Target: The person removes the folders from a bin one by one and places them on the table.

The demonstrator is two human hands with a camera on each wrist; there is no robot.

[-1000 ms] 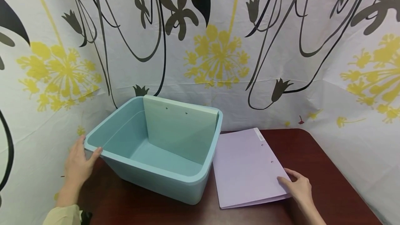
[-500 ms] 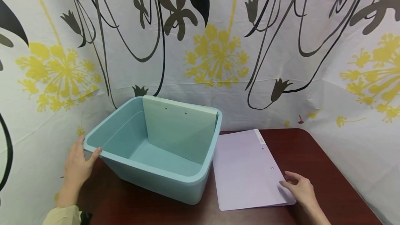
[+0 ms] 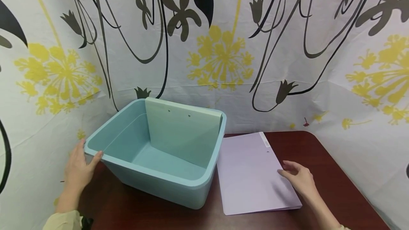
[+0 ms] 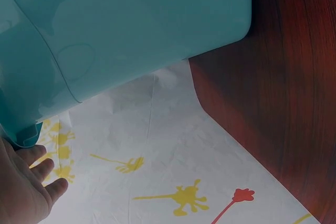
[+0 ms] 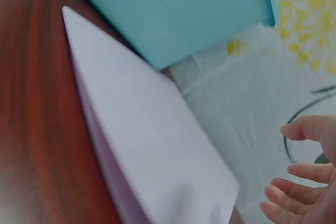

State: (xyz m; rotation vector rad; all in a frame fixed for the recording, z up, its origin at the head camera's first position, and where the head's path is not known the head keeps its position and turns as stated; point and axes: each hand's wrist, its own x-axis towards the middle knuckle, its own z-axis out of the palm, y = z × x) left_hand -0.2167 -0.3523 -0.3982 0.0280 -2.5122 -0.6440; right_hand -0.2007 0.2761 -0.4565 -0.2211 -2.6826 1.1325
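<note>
A light blue plastic bin (image 3: 159, 173) stands tilted at an angle on the table. My left hand (image 3: 78, 169) holds its left front corner, thumb over the rim and fingers on the outer side; in the left wrist view the fingertips (image 4: 56, 186) show below the rim. Against the bin's back wall stands a pale green file folder (image 3: 182, 130). To the right lies a lilac file folder (image 3: 252, 176), its front edge slightly parted. Above the folder's right edge hovers my right hand (image 3: 298, 178), fingers loosely bent and apart from it in the right wrist view.
The dark red-brown table (image 3: 332, 184) has a rounded far right corner. A white cloth with flower print (image 3: 223, 109) hangs behind it and along both sides. The lilac folder's left edge lies close beside the bin.
My right hand has let go of the lilac folder's right edge and moved up and away along it. The folder's raised front corner has dropped flatter. My left hand stays on the bin.
</note>
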